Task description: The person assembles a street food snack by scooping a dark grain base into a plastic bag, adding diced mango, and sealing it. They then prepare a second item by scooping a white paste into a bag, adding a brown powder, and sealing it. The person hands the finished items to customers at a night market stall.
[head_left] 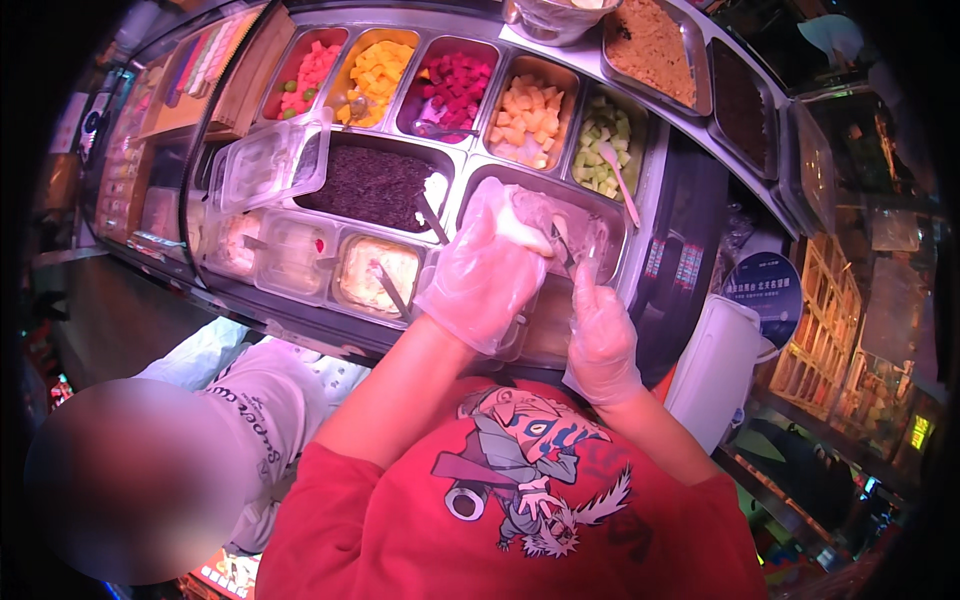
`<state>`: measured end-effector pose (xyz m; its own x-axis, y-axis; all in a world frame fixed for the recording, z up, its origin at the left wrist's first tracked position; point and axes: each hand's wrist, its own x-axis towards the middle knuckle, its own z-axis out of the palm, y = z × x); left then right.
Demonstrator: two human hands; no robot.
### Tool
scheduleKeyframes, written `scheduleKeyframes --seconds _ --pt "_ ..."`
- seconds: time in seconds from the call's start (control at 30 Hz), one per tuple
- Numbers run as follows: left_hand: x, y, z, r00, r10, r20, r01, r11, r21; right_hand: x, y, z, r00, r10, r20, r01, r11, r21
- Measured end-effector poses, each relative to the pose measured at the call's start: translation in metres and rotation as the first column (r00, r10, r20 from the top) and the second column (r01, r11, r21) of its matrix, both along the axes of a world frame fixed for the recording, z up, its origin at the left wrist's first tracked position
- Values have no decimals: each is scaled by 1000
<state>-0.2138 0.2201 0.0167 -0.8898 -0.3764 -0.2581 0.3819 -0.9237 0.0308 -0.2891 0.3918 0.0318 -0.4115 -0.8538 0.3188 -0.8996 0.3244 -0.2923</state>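
Note:
Both my hands wear thin clear plastic gloves over a chilled topping counter. My left hand (487, 268) is curled around a pale soft lump, holding it above a steel pan (600, 225) at the counter's right. My right hand (600, 330) grips a dark-handled utensil (563, 250) whose tip pokes at the lump. A pan of dark grains (368, 183) lies just left of my hands.
The back row holds pans of cut fruit: red-and-green (310, 72), yellow (378, 72), magenta (450, 85), orange (530, 115) and pale green (604, 140). Lidded clear tubs (262, 165) sit at left. Another person in a white shirt (245, 400) stands at my lower left.

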Motion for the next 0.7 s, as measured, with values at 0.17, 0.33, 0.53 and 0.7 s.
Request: scheduleKeyframes --seconds 0.17,0.33,0.53,0.7 --pt "1 -20 -15 997 25 -68 -16 992 128 -20 10 1 971 188 -149 -188 982 14" --pt "9 -56 -11 991 130 37 -133 988 79 -73 43 24 955 252 -155 -260 965 -32" --pt "3 -41 -4 999 13 -53 -10 998 60 -64 10 12 962 263 -67 -266 964 -31" --pt "15 -58 -12 981 170 90 -182 974 136 -82 42 -5 974 218 60 -221 974 48"
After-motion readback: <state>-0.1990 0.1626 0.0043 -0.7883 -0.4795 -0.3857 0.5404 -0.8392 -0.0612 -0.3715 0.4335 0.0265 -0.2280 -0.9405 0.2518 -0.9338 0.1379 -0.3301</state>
